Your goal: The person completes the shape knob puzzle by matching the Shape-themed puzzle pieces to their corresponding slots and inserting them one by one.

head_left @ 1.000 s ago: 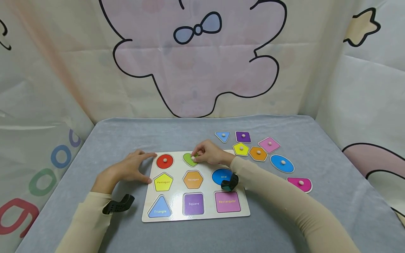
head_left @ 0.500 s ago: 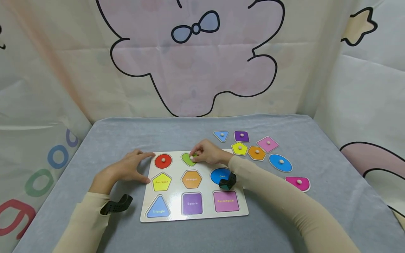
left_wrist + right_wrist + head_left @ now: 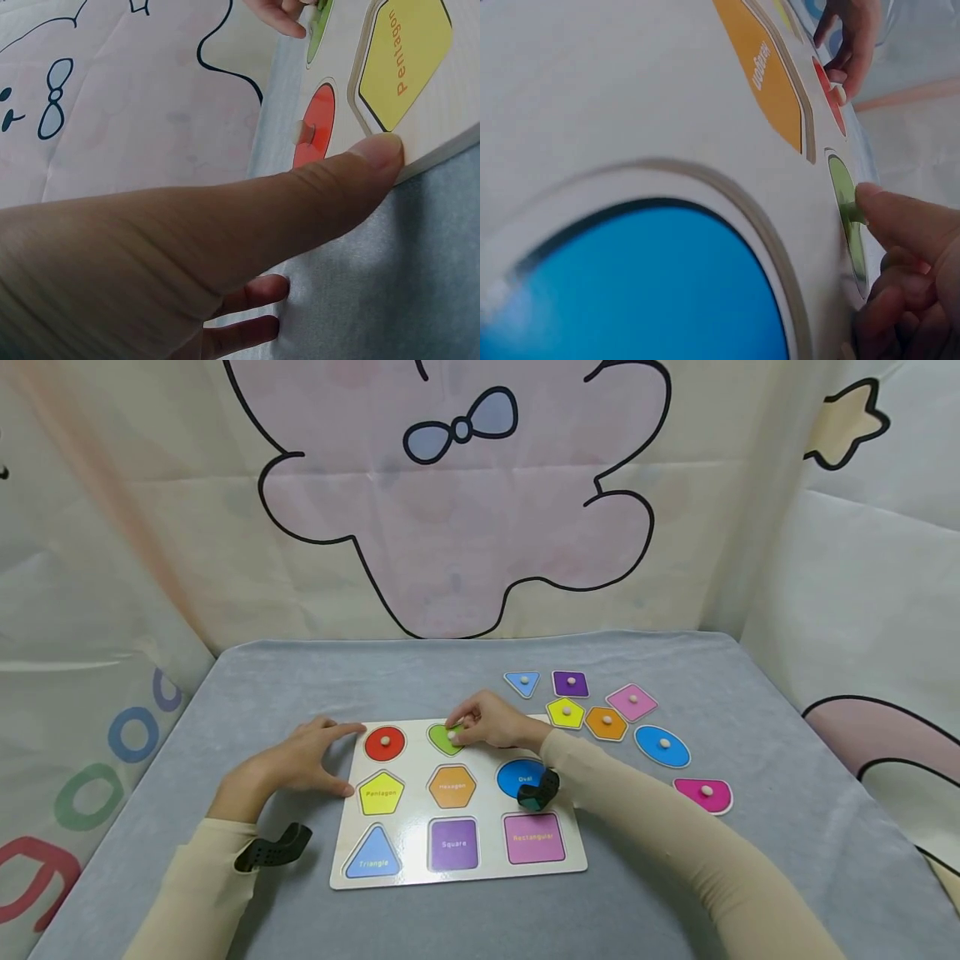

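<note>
A white puzzle board lies on the cloth, its recesses printed with coloured shapes and words. My right hand pinches the knob of a green heart puzzle piece in the board's top row. In the right wrist view, the thumb presses the knob, and the heart sits in its outline. My left hand steadies the board's left side, thumb against the edge beside the yellow Pentagon recess and a fingertip at the top left corner. Next to that corner, a red circle piece with a knob fills its place.
Several knobbed pieces lie beyond the board at the right: a blue triangle, purple square, yellow pentagon, orange hexagon, pink rectangle, blue oval and magenta piece. Printed curtains stand around the table.
The head view has shifted slightly, so everything sits a little further left. Both hands keep their places, the right still on the heart's knob.
</note>
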Demonstrator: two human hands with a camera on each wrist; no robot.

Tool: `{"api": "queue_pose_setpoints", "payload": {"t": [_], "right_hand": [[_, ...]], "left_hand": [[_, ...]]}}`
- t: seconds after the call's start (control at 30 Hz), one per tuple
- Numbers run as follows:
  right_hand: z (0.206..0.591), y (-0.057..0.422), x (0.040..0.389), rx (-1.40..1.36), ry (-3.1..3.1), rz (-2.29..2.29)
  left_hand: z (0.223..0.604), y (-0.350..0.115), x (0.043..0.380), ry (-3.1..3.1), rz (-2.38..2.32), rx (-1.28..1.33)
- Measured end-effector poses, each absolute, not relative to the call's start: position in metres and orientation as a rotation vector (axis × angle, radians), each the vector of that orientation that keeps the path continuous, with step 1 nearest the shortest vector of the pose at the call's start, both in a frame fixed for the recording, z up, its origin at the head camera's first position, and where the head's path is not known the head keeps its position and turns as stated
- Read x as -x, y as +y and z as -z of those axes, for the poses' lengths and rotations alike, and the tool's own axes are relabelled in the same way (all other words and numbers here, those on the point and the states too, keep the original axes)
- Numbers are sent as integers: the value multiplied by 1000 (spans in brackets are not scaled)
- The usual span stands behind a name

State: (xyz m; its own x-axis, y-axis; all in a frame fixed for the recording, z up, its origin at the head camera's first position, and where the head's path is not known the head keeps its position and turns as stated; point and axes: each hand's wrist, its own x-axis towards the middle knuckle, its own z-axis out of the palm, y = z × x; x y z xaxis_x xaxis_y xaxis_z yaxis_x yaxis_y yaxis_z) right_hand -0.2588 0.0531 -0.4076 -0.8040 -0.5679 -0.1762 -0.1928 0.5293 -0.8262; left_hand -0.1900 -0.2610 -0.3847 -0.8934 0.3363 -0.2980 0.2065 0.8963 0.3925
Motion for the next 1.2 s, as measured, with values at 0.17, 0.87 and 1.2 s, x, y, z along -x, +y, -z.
{"api": "queue_pose_setpoints", "payload": {"t": [0.17,0.87,1.2], "right_hand": [[405,58,258,640,2351,1233],[390,93,252,621,2436,1210],[385,106,247,624,2474,1197]], "left_hand": [[385,-260,190,2698,-512,-392],[386,-260,188,2702,-526,-399],[388,-260,189,2711,-523,-401]]}}
